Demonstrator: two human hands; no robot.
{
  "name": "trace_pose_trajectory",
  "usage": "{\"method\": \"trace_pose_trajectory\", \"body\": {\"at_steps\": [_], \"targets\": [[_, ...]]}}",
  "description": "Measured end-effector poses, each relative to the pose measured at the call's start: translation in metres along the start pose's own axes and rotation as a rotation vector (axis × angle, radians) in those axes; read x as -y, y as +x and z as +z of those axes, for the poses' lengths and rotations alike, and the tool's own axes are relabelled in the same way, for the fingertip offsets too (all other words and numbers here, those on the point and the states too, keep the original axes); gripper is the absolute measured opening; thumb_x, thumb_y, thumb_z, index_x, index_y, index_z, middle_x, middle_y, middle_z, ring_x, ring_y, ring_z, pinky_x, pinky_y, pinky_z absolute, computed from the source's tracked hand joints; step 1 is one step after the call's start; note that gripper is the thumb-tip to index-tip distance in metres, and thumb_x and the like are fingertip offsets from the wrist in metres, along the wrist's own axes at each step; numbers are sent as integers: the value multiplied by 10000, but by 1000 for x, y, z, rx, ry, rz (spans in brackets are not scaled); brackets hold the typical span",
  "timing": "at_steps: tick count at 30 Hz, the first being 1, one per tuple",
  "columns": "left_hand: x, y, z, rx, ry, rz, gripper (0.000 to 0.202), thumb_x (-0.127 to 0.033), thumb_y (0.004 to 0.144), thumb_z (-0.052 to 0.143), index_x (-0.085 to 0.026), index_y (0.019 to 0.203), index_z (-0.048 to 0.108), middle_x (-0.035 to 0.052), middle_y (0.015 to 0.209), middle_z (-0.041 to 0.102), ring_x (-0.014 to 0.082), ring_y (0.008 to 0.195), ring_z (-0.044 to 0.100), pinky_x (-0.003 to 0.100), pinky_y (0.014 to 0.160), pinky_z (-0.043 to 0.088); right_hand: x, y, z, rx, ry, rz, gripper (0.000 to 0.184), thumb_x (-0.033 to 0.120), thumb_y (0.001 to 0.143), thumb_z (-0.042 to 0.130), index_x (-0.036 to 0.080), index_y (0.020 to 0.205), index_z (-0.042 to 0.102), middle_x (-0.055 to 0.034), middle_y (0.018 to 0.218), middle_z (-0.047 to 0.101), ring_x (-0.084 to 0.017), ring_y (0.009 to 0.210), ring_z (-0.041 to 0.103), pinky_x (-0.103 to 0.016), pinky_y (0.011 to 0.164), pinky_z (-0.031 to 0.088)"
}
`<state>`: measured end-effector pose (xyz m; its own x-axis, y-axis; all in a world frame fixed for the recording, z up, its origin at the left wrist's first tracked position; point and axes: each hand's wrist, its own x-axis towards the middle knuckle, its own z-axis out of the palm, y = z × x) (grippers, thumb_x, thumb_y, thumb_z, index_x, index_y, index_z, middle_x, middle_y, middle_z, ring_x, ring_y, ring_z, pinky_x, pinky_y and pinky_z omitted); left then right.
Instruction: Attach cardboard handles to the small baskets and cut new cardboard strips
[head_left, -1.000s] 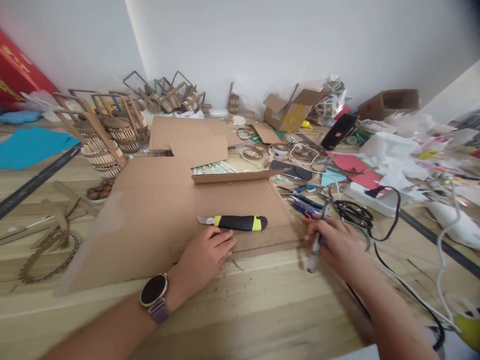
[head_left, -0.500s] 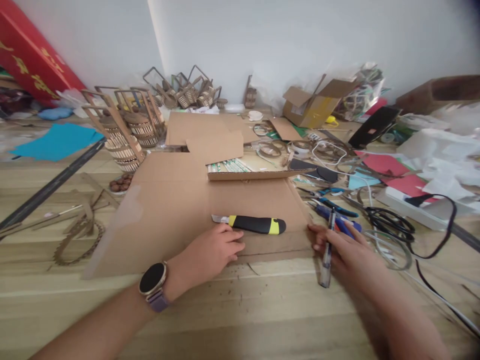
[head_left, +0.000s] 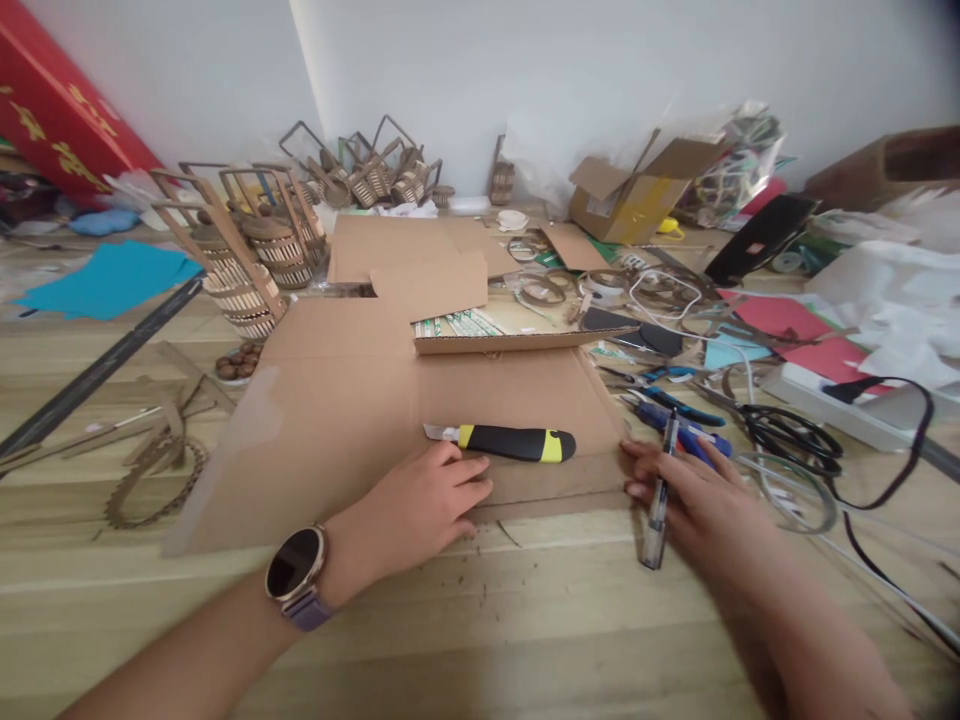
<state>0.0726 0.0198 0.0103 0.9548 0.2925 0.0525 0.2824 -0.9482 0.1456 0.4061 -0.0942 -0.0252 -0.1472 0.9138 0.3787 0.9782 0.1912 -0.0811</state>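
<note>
A large flattened cardboard sheet (head_left: 337, 420) lies on the wooden floor in front of me. My left hand (head_left: 420, 505), a watch on its wrist, rests flat with fingers together on the sheet's near edge, just below a black and yellow utility knife (head_left: 510, 442). My right hand (head_left: 694, 495) touches the sheet's right corner and holds a pen (head_left: 658, 500) between its fingers, tip towards me.
Woven cardboard baskets (head_left: 247, 265) stand at the back left, an open cardboard box (head_left: 630, 195) at the back. Pliers, scissors and black cables (head_left: 787, 440) crowd the right side. A blue sheet (head_left: 105, 280) and a cardboard gear ring (head_left: 146, 480) lie left.
My view swung left and steadied. My right hand moved with the pen to the sheet's right corner. My left hand stayed on the near edge.
</note>
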Motion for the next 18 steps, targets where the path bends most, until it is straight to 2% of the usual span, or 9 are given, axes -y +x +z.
{"method": "trace_pose_trajectory", "body": {"at_steps": [3,5,7,8,9,11,14,18], "targets": [[0,1,1,1,7,7,340,-314,891,667,-128,1174,635,97,1346,608,252,1104,551,379,981,455,17,4,-10,-50,-21,41,169,387,906,487,261,822,562,-93,1023,733,-325,1038,633,-538,955,377],[1,0,4,-14,-4,1,329,-291,899,654,-126,1181,630,104,1350,603,253,1093,555,388,978,459,44,7,-14,-83,31,91,165,374,899,517,257,786,542,-88,865,706,-292,875,632,-446,795,450],[2,0,7,-33,-39,-6,313,-271,897,649,-135,1178,629,100,1346,605,258,1086,553,404,970,467,80,11,-12,-39,156,122,136,333,893,560,257,786,522,-44,796,665,-224,753,606,-340,677,448],[2,-1,8,-42,-60,-8,305,-263,896,648,-141,1174,630,98,1343,606,263,1090,548,414,965,470,98,12,-9,56,196,80,91,295,889,567,256,819,523,-26,783,650,-204,716,591,-315,650,435],[3,-1,9,-50,-82,-8,296,-257,895,647,-147,1169,632,95,1339,609,266,1094,543,423,959,473,115,14,-4,130,219,30,82,243,872,574,250,828,505,-15,766,637,-197,700,586,-302,634,419],[4,-1,11,-60,-120,-7,297,-247,896,645,-150,1175,629,92,1335,611,271,1105,530,434,953,476,140,19,8,168,204,3,126,145,829,554,236,816,468,-19,753,620,-204,687,586,-302,625,398],[5,-1,11,-63,-141,-3,310,-228,902,634,-143,1200,619,92,1327,614,271,1109,520,436,957,473,157,25,22,187,163,42,190,43,786,457,229,809,433,-24,731,601,-213,670,593,-305,623,370],[5,-1,12,-68,-132,6,299,-225,907,626,-146,1195,620,88,1311,621,270,1097,519,431,960,465,158,31,27,205,162,42,273,-27,702,374,229,792,408,-24,689,586,-212,632,583,-308,622,355]]}}
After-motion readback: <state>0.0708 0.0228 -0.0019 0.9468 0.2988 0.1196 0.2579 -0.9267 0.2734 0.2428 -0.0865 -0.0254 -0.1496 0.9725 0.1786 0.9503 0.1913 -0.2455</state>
